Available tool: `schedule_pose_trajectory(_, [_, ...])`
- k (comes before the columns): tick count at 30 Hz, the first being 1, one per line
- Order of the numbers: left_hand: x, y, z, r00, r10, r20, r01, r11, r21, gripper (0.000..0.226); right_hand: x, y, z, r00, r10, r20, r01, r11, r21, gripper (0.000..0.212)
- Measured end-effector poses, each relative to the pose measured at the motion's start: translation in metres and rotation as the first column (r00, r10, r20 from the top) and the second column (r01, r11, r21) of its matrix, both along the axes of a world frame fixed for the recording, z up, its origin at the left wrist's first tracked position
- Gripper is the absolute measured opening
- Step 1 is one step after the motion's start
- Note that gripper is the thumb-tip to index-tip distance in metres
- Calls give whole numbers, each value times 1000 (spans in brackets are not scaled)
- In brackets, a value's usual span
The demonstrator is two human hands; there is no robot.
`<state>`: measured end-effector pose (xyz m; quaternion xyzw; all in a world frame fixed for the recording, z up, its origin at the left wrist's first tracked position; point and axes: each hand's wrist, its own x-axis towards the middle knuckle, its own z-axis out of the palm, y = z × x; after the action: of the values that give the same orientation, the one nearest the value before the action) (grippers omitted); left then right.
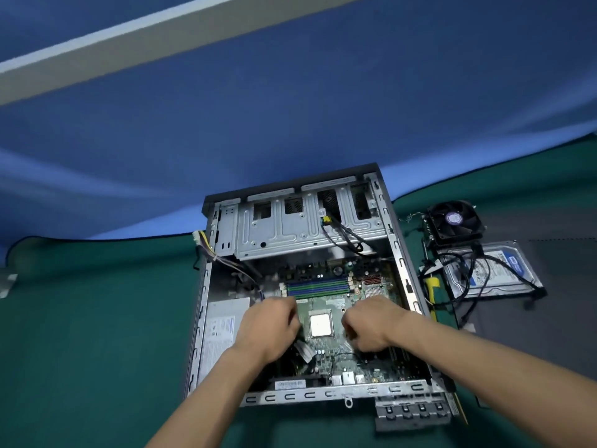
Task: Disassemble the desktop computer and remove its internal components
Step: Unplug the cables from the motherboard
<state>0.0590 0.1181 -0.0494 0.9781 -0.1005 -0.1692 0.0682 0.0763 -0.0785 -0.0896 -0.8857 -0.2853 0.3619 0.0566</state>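
An open desktop case (206, 321) lies on its side on the green mat. Inside it the green motherboard (326, 354) shows a bare silver CPU (320, 324) at its middle and blue and green memory slots (318, 286) farther back. My left hand (271, 324) is left of the CPU with curled fingers over the board's left part. My right hand (371, 321) is right of the CPU, fingers curled down onto the board. What the fingers hold is hidden. A grey power supply (219, 331) sits in the case's left side.
A metal drive cage (307, 227) with loose black cables fills the back of the case. On the mat to the right lie a CPU cooler with fan (455, 221), a hard drive (494, 270) under black cables, and a yellow-handled screwdriver (432, 292). A blue cloth hangs behind.
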Motion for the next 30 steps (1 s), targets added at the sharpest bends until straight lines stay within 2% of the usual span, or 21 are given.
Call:
schedule_pose_trajectory(8, [-19,16,3,949,-314,-38,316,936,155,6,-8,7,-12,968,248,-37,-250,944,-218,12])
schedule_pose_trajectory(14, [-16,22,-4,962,-272,-16,272,959,78,11,-19,13,-28,923,384,-23,-375,883,-281,28])
schedule_pose_trajectory(19, [-14,17,-6,972,-233,-13,233,966,117,9,-19,16,-31,869,494,5,-466,824,-323,29])
schedule_pose_trajectory(25, [-12,15,-7,973,-229,-3,226,960,164,9,-18,21,-27,874,484,31,-456,842,-289,30])
schedule_pose_trajectory(30, [-12,13,-5,974,-225,-22,225,954,198,7,-17,23,-24,932,333,-140,-355,917,-181,29])
